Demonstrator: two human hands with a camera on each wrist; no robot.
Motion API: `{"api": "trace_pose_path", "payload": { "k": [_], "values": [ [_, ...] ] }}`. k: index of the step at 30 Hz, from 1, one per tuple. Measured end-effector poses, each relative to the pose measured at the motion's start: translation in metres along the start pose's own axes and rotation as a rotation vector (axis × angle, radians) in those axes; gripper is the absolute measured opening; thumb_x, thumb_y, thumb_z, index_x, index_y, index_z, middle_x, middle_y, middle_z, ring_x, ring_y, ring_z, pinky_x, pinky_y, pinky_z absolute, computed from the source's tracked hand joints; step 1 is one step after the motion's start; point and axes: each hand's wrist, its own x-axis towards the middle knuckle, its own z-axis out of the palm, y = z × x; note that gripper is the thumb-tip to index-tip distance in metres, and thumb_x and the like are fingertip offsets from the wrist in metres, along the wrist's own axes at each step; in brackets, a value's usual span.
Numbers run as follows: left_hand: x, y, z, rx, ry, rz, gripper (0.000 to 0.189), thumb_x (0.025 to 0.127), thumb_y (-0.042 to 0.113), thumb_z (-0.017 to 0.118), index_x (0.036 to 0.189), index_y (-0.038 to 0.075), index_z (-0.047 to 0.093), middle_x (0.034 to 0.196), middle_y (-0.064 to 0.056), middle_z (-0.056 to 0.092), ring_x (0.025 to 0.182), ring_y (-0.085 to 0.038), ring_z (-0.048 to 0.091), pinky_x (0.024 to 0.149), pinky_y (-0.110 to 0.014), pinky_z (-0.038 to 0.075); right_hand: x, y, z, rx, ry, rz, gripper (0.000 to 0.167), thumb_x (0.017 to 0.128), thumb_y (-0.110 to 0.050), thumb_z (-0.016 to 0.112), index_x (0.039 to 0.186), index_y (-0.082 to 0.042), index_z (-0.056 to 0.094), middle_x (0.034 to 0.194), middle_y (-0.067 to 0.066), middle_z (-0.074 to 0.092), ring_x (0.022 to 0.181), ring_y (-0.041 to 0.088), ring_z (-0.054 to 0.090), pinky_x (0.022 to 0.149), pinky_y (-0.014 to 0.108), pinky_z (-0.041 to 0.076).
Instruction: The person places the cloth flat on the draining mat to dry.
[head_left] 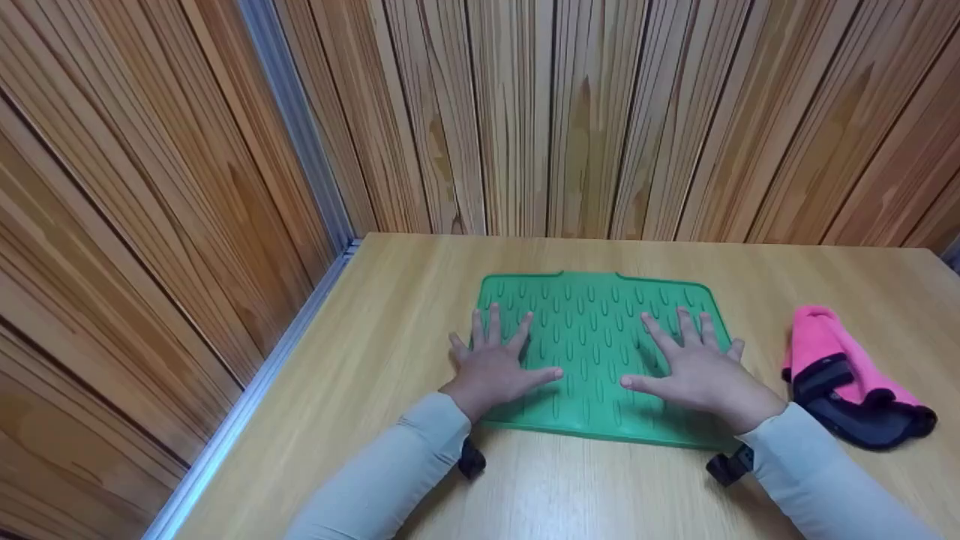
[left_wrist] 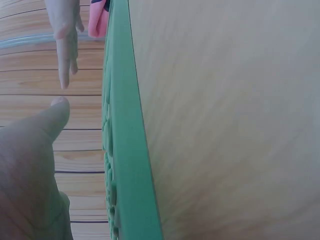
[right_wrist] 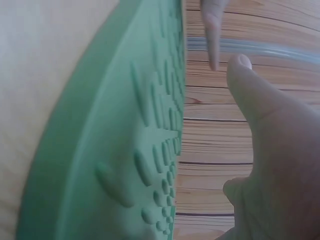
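A green mat [head_left: 592, 352] with rows of raised oval bumps lies flat on the wooden table. Over its left side my left hand [head_left: 495, 371] is held with fingers spread, palm down. My right hand [head_left: 697, 371] spreads its fingers the same way over the right side. Both thumbs point inward, with a strip of mat between them. Seen from the left wrist, the left hand [left_wrist: 30, 155] stands above the mat's edge [left_wrist: 131, 150], a gap beside it. The right wrist view likewise has the right hand [right_wrist: 280, 145] raised off the bumpy surface [right_wrist: 150, 145]. Neither hand holds anything.
To the right of the mat lies a pink and black fabric item [head_left: 840, 375]. The light wood table [head_left: 405, 300] meets plank-patterned walls [head_left: 517, 112] at the back and left. A metal strip [head_left: 247, 405] runs along its left edge.
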Motion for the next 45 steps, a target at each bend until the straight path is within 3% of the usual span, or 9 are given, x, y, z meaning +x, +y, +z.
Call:
{"api": "trace_pose_path", "payload": {
  "k": [5,10,19,25,33,39,45],
  "values": [
    [0.001,-0.004,-0.002,-0.002,-0.007,-0.013,0.105,0.099,0.084,0.060,0.182,0.034,0.020,0.191,-0.022,-0.003,0.176,-0.057,-0.007,0.131,-0.090,0.001,0.001,0.005,-0.005,0.016,0.009,0.000,0.119,0.098,-0.080,0.066,0.181,-0.011,0.015,0.182,0.044,0.004,0.164,0.077,0.000,0.114,0.103,0.005],
    [0.000,-0.011,-0.007,0.000,-0.022,-0.065,0.106,0.098,0.084,0.059,0.182,0.034,0.018,0.190,-0.025,-0.003,0.176,-0.057,-0.003,0.132,-0.088,0.004,0.002,0.013,-0.013,0.033,0.034,0.008,0.120,0.100,-0.079,0.065,0.181,-0.009,0.012,0.181,0.044,0.010,0.164,0.076,0.006,0.119,0.098,0.014],
    [0.006,-0.033,-0.006,-0.113,-0.088,-0.156,0.114,0.096,0.078,0.069,0.183,0.029,0.014,0.189,-0.029,-0.004,0.178,-0.049,-0.005,0.141,-0.075,0.002,0.000,0.041,-0.019,0.078,0.151,0.027,0.118,0.103,-0.074,0.066,0.181,-0.007,0.008,0.177,0.046,0.021,0.160,0.072,0.025,0.123,0.090,0.026],
    [0.010,-0.049,0.003,-0.151,-0.093,-0.137,0.120,0.093,0.070,0.080,0.182,0.022,0.016,0.190,-0.027,-0.001,0.178,-0.048,-0.005,0.143,-0.068,0.001,-0.007,0.068,-0.022,0.074,0.228,0.075,0.117,0.104,-0.074,0.065,0.181,-0.006,0.007,0.175,0.046,0.025,0.156,0.073,0.029,0.121,0.091,0.026],
    [0.004,-0.052,0.007,-0.206,-0.059,-0.113,0.116,0.093,0.067,0.080,0.181,0.019,0.023,0.191,-0.024,0.000,0.179,-0.047,-0.006,0.144,-0.067,-0.002,-0.022,0.106,-0.027,0.030,0.335,0.138,0.115,0.106,-0.069,0.066,0.178,0.002,0.012,0.166,0.052,0.030,0.148,0.075,0.033,0.118,0.090,0.029],
    [-0.003,-0.047,0.006,-0.216,-0.020,-0.092,0.110,0.095,0.064,0.080,0.179,0.013,0.030,0.190,-0.026,0.004,0.179,-0.048,-0.003,0.143,-0.068,-0.002,-0.030,0.133,-0.027,-0.017,0.337,0.233,0.114,0.106,-0.066,0.065,0.174,0.009,0.013,0.160,0.055,0.030,0.142,0.075,0.035,0.117,0.091,0.030],
    [-0.004,-0.044,0.008,-0.202,0.008,-0.074,0.108,0.095,0.065,0.079,0.178,0.013,0.033,0.190,-0.027,0.008,0.178,-0.050,0.002,0.143,-0.070,0.001,-0.034,0.152,-0.021,0.020,0.266,0.362,0.118,0.106,-0.064,0.065,0.175,0.008,0.004,0.157,0.058,0.022,0.137,0.077,0.033,0.114,0.091,0.034]
  ]
}}
